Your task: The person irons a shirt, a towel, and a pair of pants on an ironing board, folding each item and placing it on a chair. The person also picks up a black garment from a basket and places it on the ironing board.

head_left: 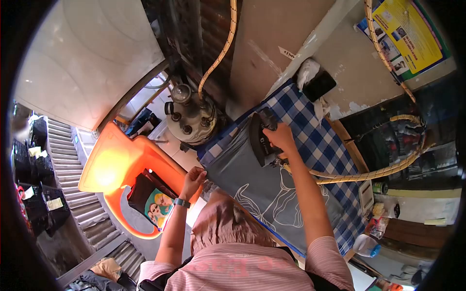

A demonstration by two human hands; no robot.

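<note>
My right hand is wrapped round the handle of a black steam iron. The iron rests on a dark grey cloth with white line drawings of leaves, spread over the table. My left hand, a watch on its wrist, is closed in a pinch at the cloth's near left corner. A yellowish braided hose runs from the iron towards the right. Beneath the grey cloth lies a blue and white checked cover.
A metal boiler with knobs stands behind the table's left end. On my left is an orange plastic chair with a dark printed bag on it. A black phone-like object sits at the table's far edge, by the wall.
</note>
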